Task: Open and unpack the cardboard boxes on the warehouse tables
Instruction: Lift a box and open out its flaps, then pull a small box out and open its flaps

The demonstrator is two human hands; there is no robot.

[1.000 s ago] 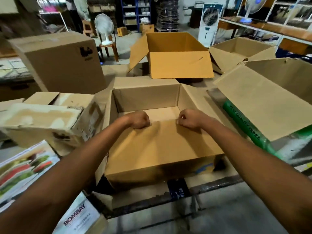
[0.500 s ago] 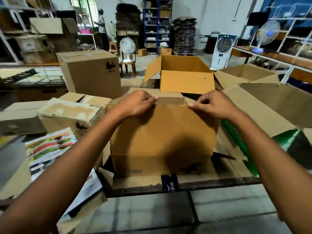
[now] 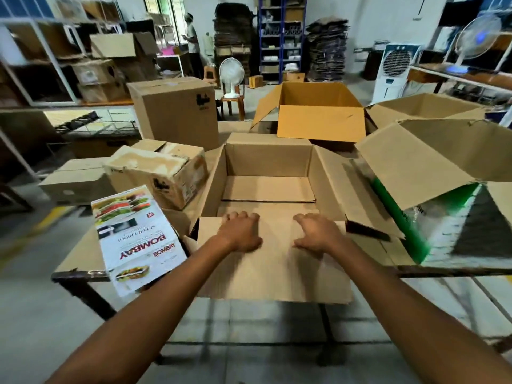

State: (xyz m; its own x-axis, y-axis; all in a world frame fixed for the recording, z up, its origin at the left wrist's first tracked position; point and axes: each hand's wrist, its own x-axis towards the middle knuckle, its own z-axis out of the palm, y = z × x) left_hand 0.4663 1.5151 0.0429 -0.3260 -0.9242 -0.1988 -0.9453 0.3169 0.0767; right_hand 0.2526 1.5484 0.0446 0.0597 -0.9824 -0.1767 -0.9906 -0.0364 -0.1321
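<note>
An open brown cardboard box [image 3: 267,159] stands in the middle of the table, and its inside shows only bare cardboard. Its near flap [image 3: 277,275] is folded out toward me and hangs over the table's front edge. My left hand [image 3: 241,232] and my right hand [image 3: 318,235] press down on this flap side by side, just behind the fold. The fingers of both hands are slightly bent and point toward the box's opening. Neither hand holds anything.
A tall closed box [image 3: 177,112] and a torn box [image 3: 160,173] stand at the left. A printed "BOMBAY" carton [image 3: 135,239] overhangs the table edge [image 3: 448,271]. Open boxes stand behind [image 3: 321,126] and at the right [image 3: 415,167]. A person [image 3: 192,42] stands far back.
The near flap, held upright by its top edge half a second ago, now lies folded outward and down. Both hands have moved down with it and rest on it.
</note>
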